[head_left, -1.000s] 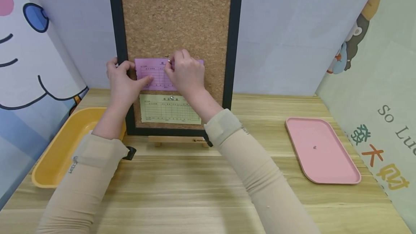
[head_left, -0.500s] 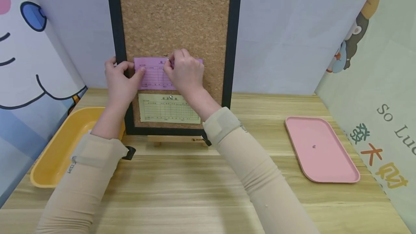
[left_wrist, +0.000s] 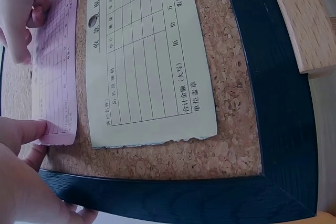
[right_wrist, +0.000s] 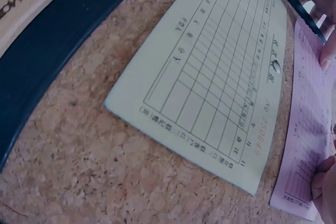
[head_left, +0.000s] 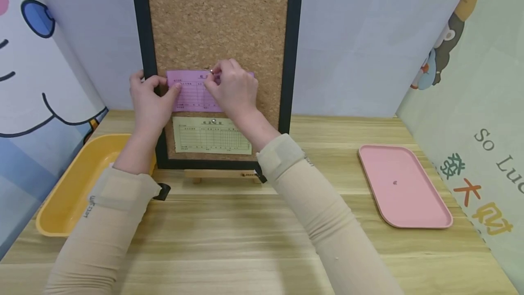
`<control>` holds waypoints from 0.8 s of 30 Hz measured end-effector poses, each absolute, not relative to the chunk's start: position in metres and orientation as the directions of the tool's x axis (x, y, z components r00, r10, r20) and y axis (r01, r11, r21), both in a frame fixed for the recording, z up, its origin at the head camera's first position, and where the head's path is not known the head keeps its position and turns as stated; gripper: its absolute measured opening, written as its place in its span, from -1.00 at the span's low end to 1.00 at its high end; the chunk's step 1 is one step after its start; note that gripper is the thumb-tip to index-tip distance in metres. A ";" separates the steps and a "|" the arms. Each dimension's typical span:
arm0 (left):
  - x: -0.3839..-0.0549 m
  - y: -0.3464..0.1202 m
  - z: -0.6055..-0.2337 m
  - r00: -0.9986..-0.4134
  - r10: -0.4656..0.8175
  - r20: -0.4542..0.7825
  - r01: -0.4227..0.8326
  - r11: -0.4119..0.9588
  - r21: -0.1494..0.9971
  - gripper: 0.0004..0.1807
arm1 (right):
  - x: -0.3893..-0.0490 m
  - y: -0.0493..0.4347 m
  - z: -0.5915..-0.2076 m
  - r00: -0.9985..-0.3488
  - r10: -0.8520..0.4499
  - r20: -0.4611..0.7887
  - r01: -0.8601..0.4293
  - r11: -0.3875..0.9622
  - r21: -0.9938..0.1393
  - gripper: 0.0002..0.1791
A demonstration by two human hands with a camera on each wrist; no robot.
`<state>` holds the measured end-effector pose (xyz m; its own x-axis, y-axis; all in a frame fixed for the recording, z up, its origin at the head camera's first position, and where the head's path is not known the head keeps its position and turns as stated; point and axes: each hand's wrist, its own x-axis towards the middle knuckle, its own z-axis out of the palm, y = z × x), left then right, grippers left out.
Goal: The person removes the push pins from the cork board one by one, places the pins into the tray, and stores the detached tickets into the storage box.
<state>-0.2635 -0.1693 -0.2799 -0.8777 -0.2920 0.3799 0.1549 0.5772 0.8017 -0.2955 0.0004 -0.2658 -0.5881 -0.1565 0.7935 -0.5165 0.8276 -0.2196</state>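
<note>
A black-framed corkboard (head_left: 221,26) stands upright. On it lies a pink receipt slip (head_left: 188,92) with a printed table, above a yellow-green receipt slip (head_left: 213,136) that carries a silver thumbtack (head_left: 214,121) at its top middle. My left hand (head_left: 149,101) is at the board's left edge, its thumb on the pink slip's left end and other fingers around the frame (left_wrist: 157,192). With thumb and index finger, my right hand (head_left: 235,88) pinches a small shiny thumbtack (head_left: 211,72) at the pink slip's top edge. The hand covers the slip's right part.
A yellow tray (head_left: 51,208) stands at the left, partly behind the left forearm. On the right lies a pink tray (head_left: 405,190). A wooden stand (head_left: 223,174) supports the board on the wood-grain table (head_left: 229,240).
My left thumb has shifted up and left along the pink slip. The right hand has stayed at the slip's top edge with the thumbtack. The whole view has drifted slightly.
</note>
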 end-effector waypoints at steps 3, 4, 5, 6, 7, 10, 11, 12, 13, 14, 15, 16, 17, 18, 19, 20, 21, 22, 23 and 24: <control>-0.262 -0.171 -0.278 -0.883 -0.289 0.370 0.147 0.579 0.802 -0.54 | -0.294 0.001 -0.264 -0.607 -0.155 0.780 -0.522 0.817 -0.244 -0.87; -0.262 -0.171 -0.277 -0.884 -0.290 0.366 0.143 0.577 0.804 -0.53 | -0.293 0.002 -0.263 -0.616 -0.155 0.773 -0.525 0.812 -0.255 -0.86; -0.261 -0.172 -0.276 -0.886 -0.290 0.363 0.141 0.576 0.805 -0.52 | -0.292 0.002 -0.262 -0.624 -0.155 0.765 -0.528 0.806 -0.267 -0.85; -0.261 -0.172 -0.275 -0.887 -0.290 0.360 0.139 0.574 0.807 -0.52 | -0.292 0.003 -0.262 -0.633 -0.156 0.758 -0.530 0.801 -0.278 -0.85; -0.260 -0.173 -0.275 -0.887 -0.292 0.357 0.137 0.571 0.809 -0.51 | -0.291 0.003 -0.261 -0.642 -0.156 0.751 -0.532 0.796 -0.289 -0.85; -0.259 -0.174 -0.273 -0.884 -0.299 0.360 0.140 0.565 0.813 -0.52 | -0.289 0.007 -0.259 -0.659 -0.159 0.735 -0.541 0.779 -0.316 -0.86; -0.258 -0.174 -0.273 -0.880 -0.302 0.366 0.144 0.565 0.813 -0.53 | -0.288 0.008 -0.259 -0.662 -0.161 0.732 -0.544 0.775 -0.322 -0.86; -0.257 -0.175 -0.272 -0.875 -0.305 0.375 0.150 0.565 0.811 -0.55 | -0.287 0.010 -0.258 -0.663 -0.162 0.731 -0.546 0.772 -0.324 -0.87; -0.257 -0.175 -0.271 -0.869 -0.310 0.386 0.157 0.566 0.809 -0.57 | -0.286 0.011 -0.257 -0.665 -0.164 0.729 -0.549 0.770 -0.327 -0.87; -0.256 -0.175 -0.270 -0.863 -0.313 0.396 0.165 0.566 0.808 -0.58 | -0.286 0.013 -0.256 -0.665 -0.166 0.728 -0.550 0.769 -0.326 -0.87; -0.255 -0.175 -0.269 -0.857 -0.318 0.405 0.172 0.564 0.807 -0.60 | -0.285 0.015 -0.255 -0.664 -0.168 0.729 -0.552 0.768 -0.325 -0.88; -0.254 -0.176 -0.268 -0.851 -0.322 0.414 0.178 0.566 0.805 -0.62 | -0.284 0.018 -0.254 -0.665 -0.170 0.727 -0.551 0.768 -0.325 -0.88; -0.253 -0.176 -0.266 -0.847 -0.325 0.420 0.182 0.565 0.805 -0.64 | -0.283 0.020 -0.253 -0.668 -0.172 0.724 -0.551 0.768 -0.326 -0.88; -0.252 -0.175 -0.264 -0.844 -0.329 0.423 0.183 0.564 0.805 -0.65 | -0.282 0.022 -0.252 -0.672 -0.172 0.720 -0.547 0.770 -0.327 -0.88; -0.251 -0.175 -0.263 -0.843 -0.334 0.421 0.180 0.564 0.806 -0.66 | -0.282 0.025 -0.250 -0.676 -0.173 0.716 -0.545 0.772 -0.328 -0.88; -0.250 -0.175 -0.261 -0.843 -0.336 0.421 0.177 0.565 0.806 -0.67 | -0.281 0.027 -0.249 -0.680 -0.175 0.712 -0.542 0.774 -0.328 -0.87; -0.249 -0.175 -0.260 -0.841 -0.336 0.423 0.176 0.570 0.802 -0.67 | -0.280 0.029 -0.248 -0.685 -0.178 0.707 -0.541 0.774 -0.329 -0.87; -0.248 -0.175 -0.258 -0.841 -0.335 0.425 0.173 0.577 0.798 -0.66 | -0.279 0.032 -0.247 -0.689 -0.180 0.702 -0.539 0.775 -0.330 -0.87; -0.246 -0.175 -0.257 -0.841 -0.331 0.429 0.172 0.587 0.791 -0.65 | -0.278 0.034 -0.246 -0.692 -0.181 0.699 -0.537 0.775 -0.332 -0.87; -0.245 -0.175 -0.256 -0.839 -0.326 0.435 0.175 0.596 0.784 -0.64 | -0.277 0.037 -0.245 -0.696 -0.182 0.695 -0.537 0.775 -0.335 -0.87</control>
<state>-0.2453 -0.1752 -0.2563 -0.8394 -0.3257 0.4351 0.1750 0.5959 0.7837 -0.2770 0.0369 -0.2447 -0.6956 -0.1817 0.6951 -0.5367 0.7746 -0.3346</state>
